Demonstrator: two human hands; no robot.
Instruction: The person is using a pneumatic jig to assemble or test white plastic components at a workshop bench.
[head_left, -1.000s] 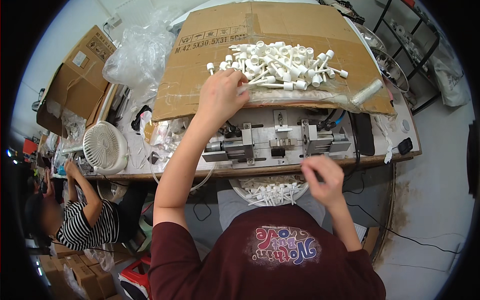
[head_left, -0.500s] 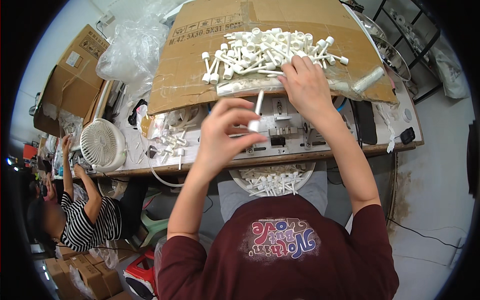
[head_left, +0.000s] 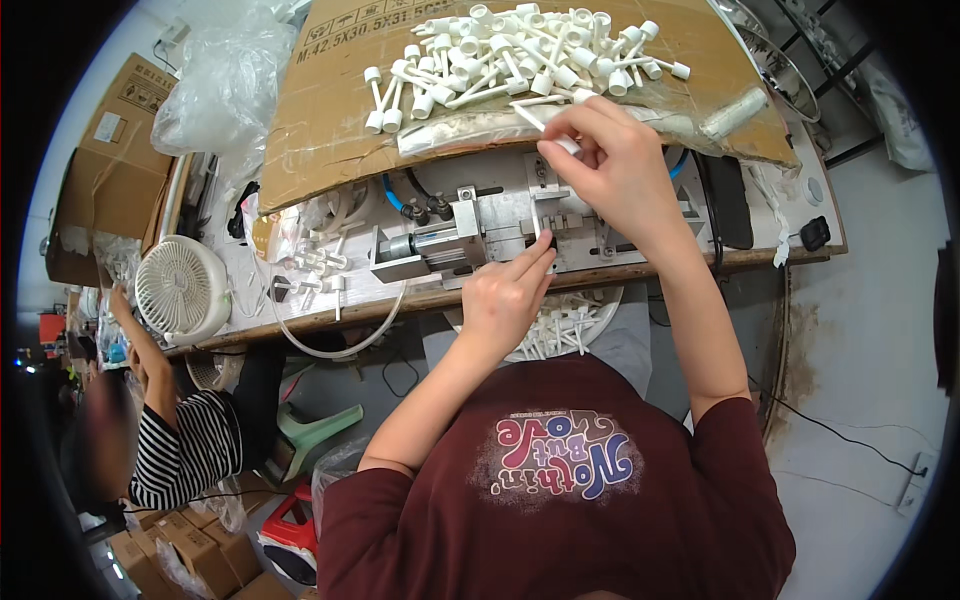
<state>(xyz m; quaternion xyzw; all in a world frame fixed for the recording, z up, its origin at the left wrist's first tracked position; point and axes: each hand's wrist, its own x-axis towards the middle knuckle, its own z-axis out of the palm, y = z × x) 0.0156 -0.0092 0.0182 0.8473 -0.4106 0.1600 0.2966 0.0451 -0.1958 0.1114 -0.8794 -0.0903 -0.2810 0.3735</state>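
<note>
My right hand [head_left: 615, 165] is closed on a white plastic stick with a cup-shaped cap [head_left: 568, 146], its thin stem pointing up and left, just over the near edge of the pile. My left hand [head_left: 510, 300] reaches to the metal fixture on the bench, fingers together. Its fingertips are at the lower end of another white stick [head_left: 536, 214], which stands in the fixture; the cap end is hidden by the fingers. A heap of the same white capped sticks [head_left: 500, 55] lies on the cardboard sheet [head_left: 330, 110]. Beside my left hand is the metal clamp with a cylinder [head_left: 430, 245].
A basin [head_left: 612, 312] of white sticks rests on my lap. More white pieces [head_left: 320, 265] lie on the bench at left, near a white fan [head_left: 182, 290] and a clear hose [head_left: 340, 352]. A co-worker in a striped shirt [head_left: 190, 445] sits at far left.
My left hand has brought its white stick down to the fixture. My right hand has lifted a capped stick off the heap's near edge. The view has shifted, uncovering the metal clamp.
</note>
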